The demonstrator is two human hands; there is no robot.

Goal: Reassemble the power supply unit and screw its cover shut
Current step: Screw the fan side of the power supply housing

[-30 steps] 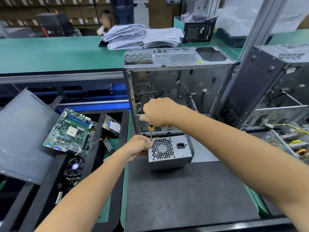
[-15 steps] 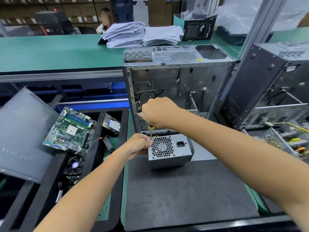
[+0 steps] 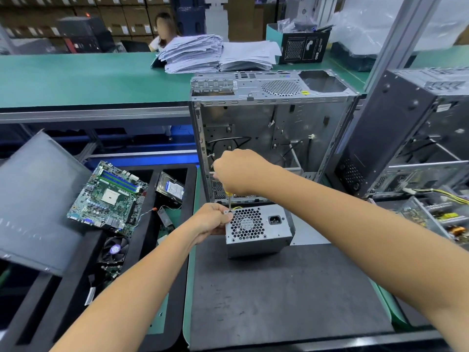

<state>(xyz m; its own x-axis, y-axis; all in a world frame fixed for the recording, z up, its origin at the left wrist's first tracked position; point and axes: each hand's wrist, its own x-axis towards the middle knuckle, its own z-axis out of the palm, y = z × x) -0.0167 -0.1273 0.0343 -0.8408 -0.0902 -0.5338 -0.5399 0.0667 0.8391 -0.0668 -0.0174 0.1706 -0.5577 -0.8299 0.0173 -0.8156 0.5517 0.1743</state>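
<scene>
Late stage, by the look of it. PSU [image 3: 258, 231] closed up and standing on the dark mat [image 3: 291, 295], fan grille facing the camera, just in front of the open case [image 3: 271, 138]. Cover on, no gap visible along the near edges.

Left hand [image 3: 212, 219] clamped round the PSU's upper left corner, steadying it. Right hand [image 3: 238, 171] fisted round a screwdriver [image 3: 229, 199], only a bit of yellow handle and the thin shaft showing below the fist. Shaft upright, tip down at the top left corner of the box, right beside the left fingers. Screw itself too small to make out, so no telling whether seated, half driven or only started.

Judged from that: reassembly of the internals done, fastening under way at this one corner. Other screw positions not readable from here; top and far sides hidden. Probably left: finishing this screw, then any remaining corners.

Motherboard [image 3: 109, 196] and drive [image 3: 171, 188] lying in the black tray to the left, well apart from the PSU.
</scene>
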